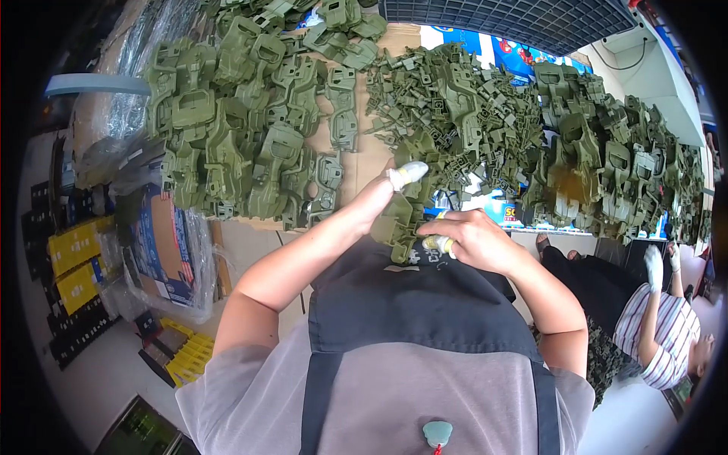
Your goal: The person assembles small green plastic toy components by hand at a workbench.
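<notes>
Close to my apron, over the table's near edge, I hold an olive-green moulded plastic part (pixel 396 221) with hollows and raised edges. My left hand (pixel 398 180), with white and yellowish coverings on its fingers, is closed on the part's far end. At its right side my right hand (pixel 474 239) is closed, index finger and covered thumb against the part's edge. Anything small between those fingers is hidden. Just beyond my hands lies a heap of small olive-green plastic pieces (pixel 500 121).
Larger olive-green mouldings are stacked at left (pixel 220 136) and right (pixel 607 163) on the cardboard-covered table (pixel 360 163). A dark grid crate (pixel 516 23) stands at the back. Yellow boxes (pixel 76 258) lie at lower left. Another person (pixel 660 322) in a striped shirt works at right.
</notes>
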Demonstrator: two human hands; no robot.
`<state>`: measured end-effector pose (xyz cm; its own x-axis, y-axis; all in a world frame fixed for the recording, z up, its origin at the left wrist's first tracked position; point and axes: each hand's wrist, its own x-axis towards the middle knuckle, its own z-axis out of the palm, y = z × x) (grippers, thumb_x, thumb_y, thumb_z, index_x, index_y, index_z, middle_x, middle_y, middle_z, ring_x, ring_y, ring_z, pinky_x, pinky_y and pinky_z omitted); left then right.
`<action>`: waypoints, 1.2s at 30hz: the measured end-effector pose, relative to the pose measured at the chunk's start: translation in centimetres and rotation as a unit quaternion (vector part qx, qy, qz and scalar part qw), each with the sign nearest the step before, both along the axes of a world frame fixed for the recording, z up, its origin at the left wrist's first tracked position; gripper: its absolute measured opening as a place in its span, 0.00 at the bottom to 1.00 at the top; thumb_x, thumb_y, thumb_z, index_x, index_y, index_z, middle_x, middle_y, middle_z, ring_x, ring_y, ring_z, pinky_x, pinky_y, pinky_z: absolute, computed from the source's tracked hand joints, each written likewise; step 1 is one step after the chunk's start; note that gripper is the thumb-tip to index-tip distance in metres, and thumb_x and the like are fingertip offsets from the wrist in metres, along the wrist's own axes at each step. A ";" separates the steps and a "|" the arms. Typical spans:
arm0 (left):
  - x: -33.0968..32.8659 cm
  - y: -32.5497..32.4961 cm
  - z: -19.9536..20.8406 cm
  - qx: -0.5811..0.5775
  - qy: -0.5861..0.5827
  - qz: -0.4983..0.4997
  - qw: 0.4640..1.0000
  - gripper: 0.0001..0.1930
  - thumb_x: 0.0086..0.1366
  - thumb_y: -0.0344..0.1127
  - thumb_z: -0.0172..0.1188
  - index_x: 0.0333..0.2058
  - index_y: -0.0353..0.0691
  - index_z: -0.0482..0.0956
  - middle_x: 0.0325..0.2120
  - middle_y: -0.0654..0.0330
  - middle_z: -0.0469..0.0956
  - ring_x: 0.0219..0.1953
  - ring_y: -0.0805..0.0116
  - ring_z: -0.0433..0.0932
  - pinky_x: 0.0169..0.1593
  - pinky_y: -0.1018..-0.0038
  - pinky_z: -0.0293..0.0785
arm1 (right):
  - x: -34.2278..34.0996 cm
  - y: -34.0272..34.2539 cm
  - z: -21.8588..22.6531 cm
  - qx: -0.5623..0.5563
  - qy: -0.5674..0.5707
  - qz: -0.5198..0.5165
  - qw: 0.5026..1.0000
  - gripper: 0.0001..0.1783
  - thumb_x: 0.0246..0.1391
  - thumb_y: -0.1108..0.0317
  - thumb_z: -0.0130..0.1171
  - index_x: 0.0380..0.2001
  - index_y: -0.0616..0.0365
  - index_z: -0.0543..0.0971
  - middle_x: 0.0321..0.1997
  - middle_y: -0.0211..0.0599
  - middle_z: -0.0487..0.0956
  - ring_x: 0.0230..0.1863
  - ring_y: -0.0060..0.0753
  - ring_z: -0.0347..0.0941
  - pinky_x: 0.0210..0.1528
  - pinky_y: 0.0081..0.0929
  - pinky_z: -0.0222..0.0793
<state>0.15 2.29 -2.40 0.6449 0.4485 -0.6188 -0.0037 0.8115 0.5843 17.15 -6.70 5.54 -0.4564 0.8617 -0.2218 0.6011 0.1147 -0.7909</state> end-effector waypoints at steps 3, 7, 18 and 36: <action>0.5 -0.3 -0.6 0.035 -0.021 -0.017 0.999 0.22 0.60 0.42 0.53 0.51 0.41 0.63 0.38 0.62 0.72 0.37 0.73 0.74 0.39 0.76 0.73 | -0.6 0.2 -0.6 0.007 0.013 0.019 1.000 0.24 0.32 0.82 0.48 0.38 0.55 0.76 0.32 0.41 0.77 0.33 0.45 0.74 0.37 0.36 0.70; 0.6 -0.7 0.1 0.036 0.020 -0.037 0.998 0.22 0.61 0.42 0.52 0.51 0.41 0.62 0.40 0.61 0.72 0.39 0.71 0.73 0.39 0.75 0.73 | -1.1 -0.2 -0.6 0.002 -0.008 0.018 1.000 0.19 0.34 0.81 0.50 0.35 0.58 0.75 0.31 0.43 0.76 0.33 0.45 0.73 0.36 0.38 0.70; -0.3 -2.1 1.8 -0.041 0.025 0.049 0.998 0.23 0.61 0.39 0.52 0.53 0.43 0.59 0.42 0.62 0.70 0.41 0.71 0.73 0.42 0.74 0.73 | -1.7 -0.6 -3.0 0.006 0.086 0.020 0.996 0.17 0.33 0.82 0.49 0.32 0.58 0.73 0.25 0.44 0.73 0.31 0.49 0.71 0.34 0.39 0.67; -2.0 2.7 -0.3 0.164 -0.018 0.221 0.961 0.37 0.55 0.40 0.59 0.60 0.52 0.48 0.51 0.63 0.61 0.52 0.70 0.61 0.54 0.72 0.57 | 2.9 3.6 -7.8 0.176 0.081 -0.449 0.872 0.31 0.52 0.62 0.47 0.59 0.56 0.56 0.61 0.44 0.58 0.62 0.40 0.53 0.61 0.32 0.48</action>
<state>-1.82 5.00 -2.65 0.3643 0.8510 -0.3782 -0.3316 0.4980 0.8013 20.09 -3.11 -2.27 0.4366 0.8896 0.1341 0.4574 -0.0911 -0.8846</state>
